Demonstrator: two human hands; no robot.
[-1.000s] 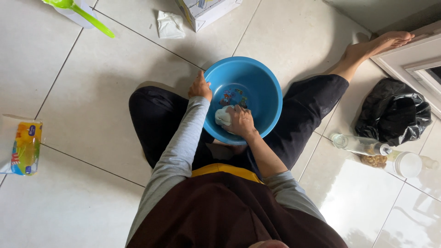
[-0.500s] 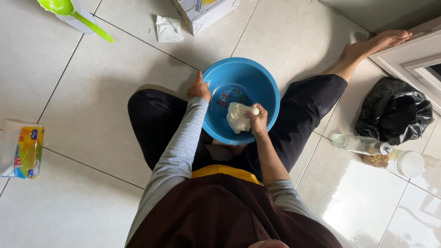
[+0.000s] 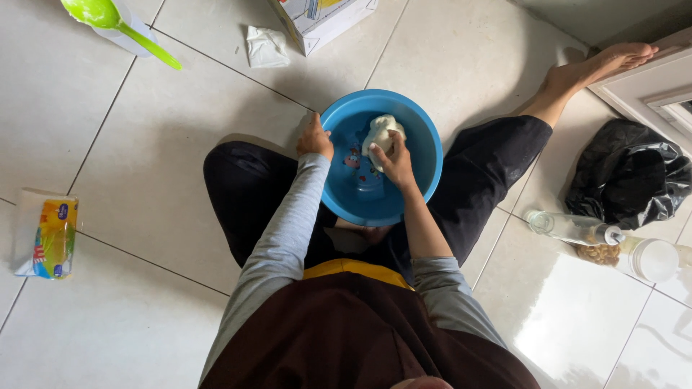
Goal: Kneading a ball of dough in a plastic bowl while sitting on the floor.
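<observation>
The right hand (image 3: 393,162) is closing around a pale lump of dough (image 3: 380,132), which a second ago was lying lower in the blue basin (image 3: 425,169) and is now being lifted toward the rim at twelve o'clock, so the kneading appears to be carrying on. The left hand (image 3: 315,138) is gripping the basin's rim at nine o'clock, as before. A black bag (image 3: 627,176) and a bottle (image 3: 569,227) are lying at three o'clock. The basin's near edge is hiding behind the forearms, and its painted bottom is hard to make out.
</observation>
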